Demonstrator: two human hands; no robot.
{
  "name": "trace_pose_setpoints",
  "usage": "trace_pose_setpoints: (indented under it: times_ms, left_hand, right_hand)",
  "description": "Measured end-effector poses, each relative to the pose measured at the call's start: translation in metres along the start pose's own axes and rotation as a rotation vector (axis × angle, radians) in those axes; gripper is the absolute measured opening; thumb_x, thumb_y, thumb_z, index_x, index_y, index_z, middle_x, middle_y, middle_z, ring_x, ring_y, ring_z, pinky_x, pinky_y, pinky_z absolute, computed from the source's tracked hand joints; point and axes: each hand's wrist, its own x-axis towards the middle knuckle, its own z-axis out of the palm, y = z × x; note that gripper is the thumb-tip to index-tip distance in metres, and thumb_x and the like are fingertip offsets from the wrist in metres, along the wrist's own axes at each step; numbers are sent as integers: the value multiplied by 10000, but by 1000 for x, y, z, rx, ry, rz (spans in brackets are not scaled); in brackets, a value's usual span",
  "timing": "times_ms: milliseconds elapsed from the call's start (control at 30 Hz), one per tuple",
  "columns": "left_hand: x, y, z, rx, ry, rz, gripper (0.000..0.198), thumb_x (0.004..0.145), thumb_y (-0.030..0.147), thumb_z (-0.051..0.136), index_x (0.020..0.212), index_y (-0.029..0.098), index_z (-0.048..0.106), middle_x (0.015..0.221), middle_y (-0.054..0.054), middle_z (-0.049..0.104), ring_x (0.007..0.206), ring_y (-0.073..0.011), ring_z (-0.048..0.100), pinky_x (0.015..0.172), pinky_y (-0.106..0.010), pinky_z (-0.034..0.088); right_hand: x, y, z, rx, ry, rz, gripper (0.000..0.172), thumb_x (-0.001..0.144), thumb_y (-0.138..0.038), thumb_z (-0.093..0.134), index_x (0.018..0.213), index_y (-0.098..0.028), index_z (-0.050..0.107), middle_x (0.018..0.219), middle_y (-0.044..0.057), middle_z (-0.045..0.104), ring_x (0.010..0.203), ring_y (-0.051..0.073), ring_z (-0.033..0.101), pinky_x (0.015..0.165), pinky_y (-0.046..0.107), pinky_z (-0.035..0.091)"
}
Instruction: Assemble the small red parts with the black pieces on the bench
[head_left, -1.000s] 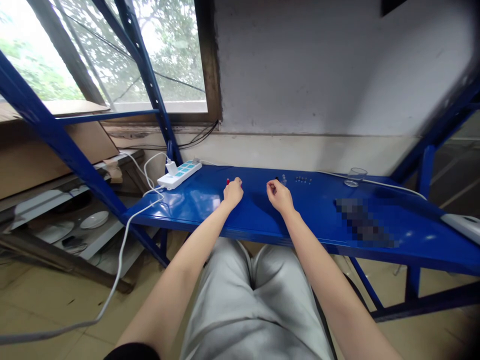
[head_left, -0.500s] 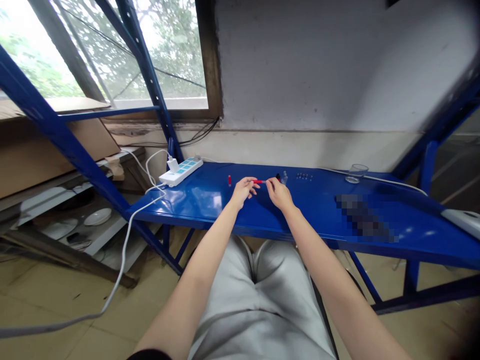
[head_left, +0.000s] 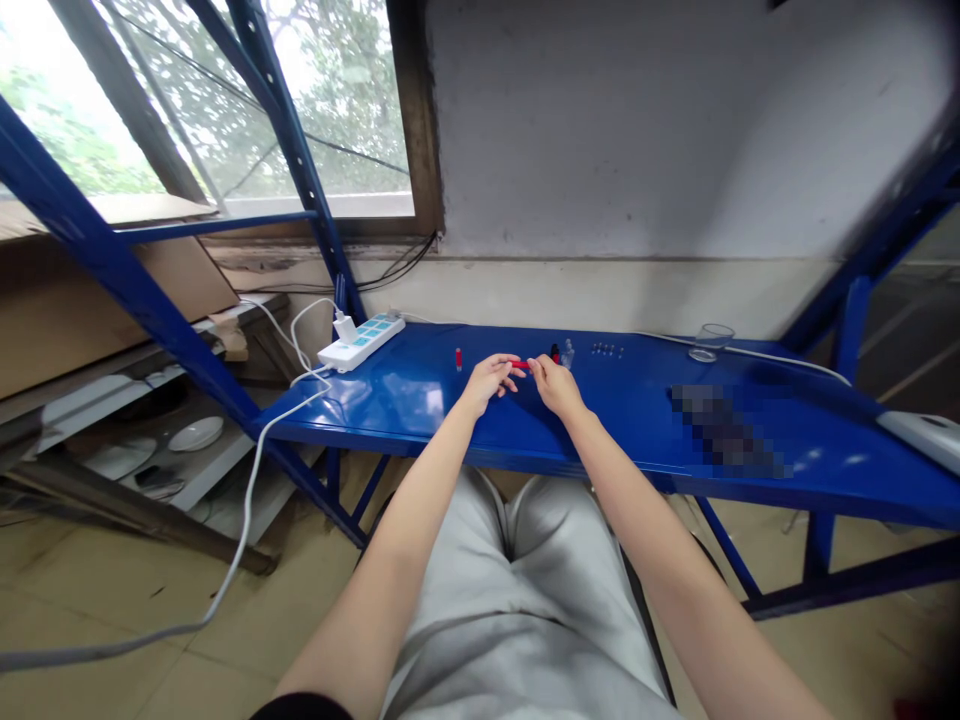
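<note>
My left hand (head_left: 489,377) and my right hand (head_left: 556,384) meet over the middle of a blue metal shelf (head_left: 637,430). Both pinch a small red piece (head_left: 519,364) held between their fingertips, just above the shelf. A second small red piece (head_left: 458,359) stands on the shelf to the left of my left hand. Beyond my right hand lie a small black piece (head_left: 555,351) and a small clear piece (head_left: 568,353).
A white power strip (head_left: 361,340) with a white cable sits at the shelf's left end. Several tiny dark parts (head_left: 607,350) lie in rows, a clear glass cup (head_left: 710,341) stands farther right, and a white object (head_left: 919,432) rests at the right edge. Blue rack posts flank the shelf.
My hands, apart a second ago, have come together. The left hand left one red piece on the shelf, and both hands now hold a red piece between them.
</note>
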Motion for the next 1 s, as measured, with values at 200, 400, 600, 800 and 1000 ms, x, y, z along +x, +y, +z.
trace_pose_setpoints:
  times_ms: [200, 400, 600, 800, 1000]
  left_hand:
    - [1, 3, -1, -2, 102, -13, 255, 845, 283, 477, 1034, 126, 544, 809, -66, 654, 470, -55, 549, 375, -156, 275]
    - [-1, 6, 0, -9, 138, -16, 279, 841, 320, 493, 1031, 124, 553, 796, -62, 651, 457, -53, 545, 374, -161, 278]
    - [3, 3, -3, -34, 230, 14, 264, 855, 313, 472, 1023, 122, 545, 778, -52, 647, 433, -45, 530, 365, -159, 267]
    - [2, 2, -3, 24, 191, -5, 241, 840, 304, 500, 975, 113, 555, 770, -54, 646, 431, -51, 537, 362, -156, 263]
    - [-1, 3, 1, 30, 30, -11, 258, 789, 327, 572, 909, 99, 564, 748, -57, 640, 445, -61, 550, 370, -154, 294]
  right_hand:
    - [0, 1, 0, 24, 34, 17, 334, 924, -385, 266, 911, -212, 552, 843, 65, 663, 775, 189, 615, 619, 234, 348]
    - [0, 1, -2, 59, 47, 16, 314, 913, -396, 294, 922, -216, 552, 801, 57, 656, 742, 192, 611, 611, 236, 354]
    - [0, 1, -3, 86, 97, 40, 343, 912, -411, 278, 908, -209, 555, 757, 57, 639, 717, 185, 598, 623, 238, 359]
    - [-1, -1, -5, 177, 155, 61, 371, 909, -443, 256, 925, -204, 539, 765, 52, 629, 693, 162, 581, 640, 235, 381]
    - [0, -1, 3, 295, 67, 2, 279, 891, -401, 315, 925, -206, 511, 712, 19, 592, 634, 145, 552, 628, 236, 392]
